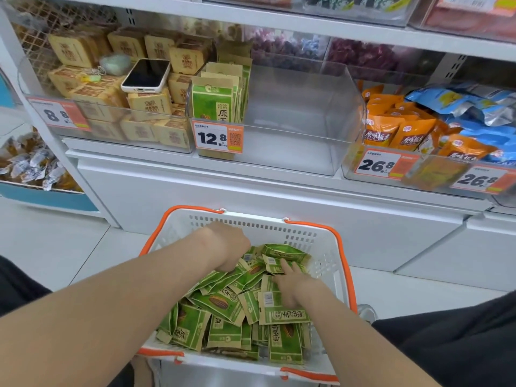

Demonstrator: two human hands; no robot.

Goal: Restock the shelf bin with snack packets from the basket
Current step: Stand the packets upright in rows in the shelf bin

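Note:
A white basket (325,248) with orange handles stands on the floor below the shelf, full of green snack packets (223,305). Both my hands are down inside it. My left hand (227,247) curls its fingers into the pile near the far side; what it grips is hidden under the knuckles. My right hand (297,286) lies on the packets with fingers stretched forward, touching a packet (275,268) at the far right. On the shelf above, a clear bin (301,118) holds a short row of the same green packets (215,100) at its left end.
A phone (146,75) lies on tan boxes in the bin to the left. Orange and blue bags (413,129) fill the bin to the right. A price tag reading 12.8 (217,138) hangs on the clear bin's front. White floor tiles surround the basket.

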